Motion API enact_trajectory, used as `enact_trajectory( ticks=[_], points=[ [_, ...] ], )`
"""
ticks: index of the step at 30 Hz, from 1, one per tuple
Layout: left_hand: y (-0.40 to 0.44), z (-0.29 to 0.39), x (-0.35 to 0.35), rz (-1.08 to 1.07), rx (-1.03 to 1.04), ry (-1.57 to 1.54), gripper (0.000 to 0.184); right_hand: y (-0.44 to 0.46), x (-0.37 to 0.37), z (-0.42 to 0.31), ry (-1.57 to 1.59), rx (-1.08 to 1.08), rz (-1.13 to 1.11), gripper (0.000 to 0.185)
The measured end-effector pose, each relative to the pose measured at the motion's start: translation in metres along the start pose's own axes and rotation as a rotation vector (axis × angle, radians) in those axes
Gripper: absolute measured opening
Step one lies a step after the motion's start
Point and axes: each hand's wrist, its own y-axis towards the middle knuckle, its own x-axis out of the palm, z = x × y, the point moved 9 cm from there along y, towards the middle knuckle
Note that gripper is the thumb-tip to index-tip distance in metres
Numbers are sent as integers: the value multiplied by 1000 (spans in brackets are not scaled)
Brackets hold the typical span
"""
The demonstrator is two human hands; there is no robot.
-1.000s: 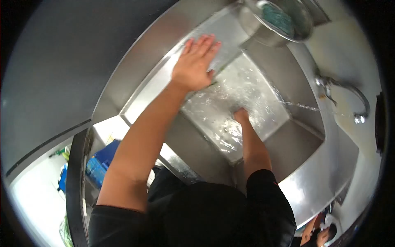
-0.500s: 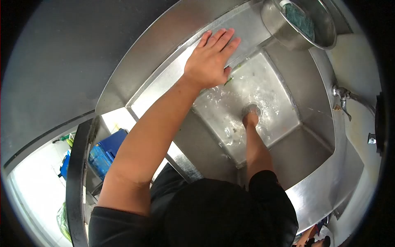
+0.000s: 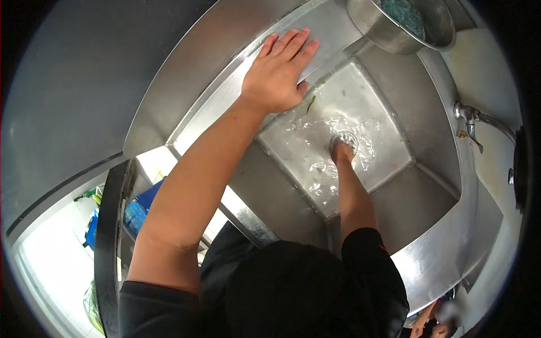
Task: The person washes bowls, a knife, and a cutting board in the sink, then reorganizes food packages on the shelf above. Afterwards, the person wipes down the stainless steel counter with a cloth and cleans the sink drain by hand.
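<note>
My left hand lies palm down on the steel ledge along the sink's far left side, fingers stretched out and slightly apart, holding nothing. Down in the sink basin, my right hand reaches to the round drain in the floor. Its fingers are hidden by the wrist and the rippling water. Shallow water covers the bottom around it. A small green scrap of what looks like leaf lies on the basin floor, near my left thumb.
A steel bowl with a green scouring pad stands at the sink's far corner. A metal tap is on the right wall. Blue containers sit at the lower left. Part of another person shows at the lower right.
The view has shifted slightly, and the bowl sits a bit higher in it. My left hand stays on the ledge and my right hand at the drain. Water ripples around it have changed.
</note>
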Motion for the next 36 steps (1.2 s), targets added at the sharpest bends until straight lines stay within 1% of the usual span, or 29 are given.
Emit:
enact_trajectory(
  ticks=[2, 3, 6, 7, 9, 10, 12, 13, 14, 16, 17, 20, 21, 22, 23, 24, 26, 27, 28, 30, 31, 32, 34, 35, 36],
  points=[
    [1, 0, 0, 7, -2, 2, 74, 1, -3, 5, 161, 44, 27, 33],
    [0, 0, 0, 12, -4, 7, 73, 3, -4, 5, 159, 43, 27, 33],
    [1, 1, 1, -17, -3, 9, 70, 6, -2, 17, 385, 158, 32, 37],
    [1, 2, 0, -18, 3, 10, 70, 8, -2, 17, 391, 160, 32, 37],
    [1, 2, 0, -32, -5, 12, 70, 19, 2, -5, -96, -111, 75, 32],
    [2, 3, 0, -33, 3, 11, 70, 23, 7, -3, -90, -105, 77, 32],
    [2, 2, -1, -2, 1, 2, 73, 30, 3, 11, 273, -26, 257, 26],
    [0, 3, 0, -7, 7, -3, 73, 38, 10, 14, 213, -9, 189, 25],
    [0, 2, 0, -8, 3, 2, 73, 41, 12, 21, 216, 1, 192, 25],
    [2, 3, 0, -2, 11, 0, 73, 41, 14, 1, 30, -406, 271, 18],
    [1, 2, 1, -1, 7, 12, 73, 70, 57, 29, 779, -182, -2, 15],
    [2, 3, 1, -24, 13, 34, 69, -40, -22, 4, 1492, -81, -162, 16],
    [2, 2, 2, -29, 7, 43, 69, -62, -39, 4, 1493, -76, -143, 16],
    [2, 1, 3, -36, -1, 53, 69, -82, -57, -4, 1647, -194, -192, 14],
    [2, 2, 2, -45, -6, 56, 70, -103, -74, -10, 1795, -318, -243, 17],
    [3, 3, 1, -36, 5, 47, 70, -117, -86, -7, 1796, -317, -223, 17],
    [2, 3, -1, -7, -6, 45, 74, -174, -139, -27, 1997, -914, -425, 26],
    [2, 3, 0, -12, -3, 50, 74, -201, -159, -31, 2112, -929, -500, 35],
    [2, 4, -1, -3, 7, 40, 74, -211, -171, -32, 2109, -929, -480, 35],
    [2, 4, -2, -16, -6, 60, 74, -237, -202, -31, 2291, -1250, -579, 33],
    [2, 4, -2, -14, -7, 57, 75, -231, -206, -30, 2329, -1188, -549, 33],
    [2, 6, -2, -9, -1, 54, 75, -229, -209, -33, 2327, -1191, -538, 33],
    [3, 4, -1, -19, -12, 58, 75, -225, -216, -34, 2363, -1274, -432, 34],
    [4, 4, -2, -19, -12, 59, 75, -224, -214, -38, 2412, -1300, -523, 27],
    [4, 4, -2, -15, -7, 51, 75, -220, -211, -39, 2412, -1299, -528, 27]
  ],
)
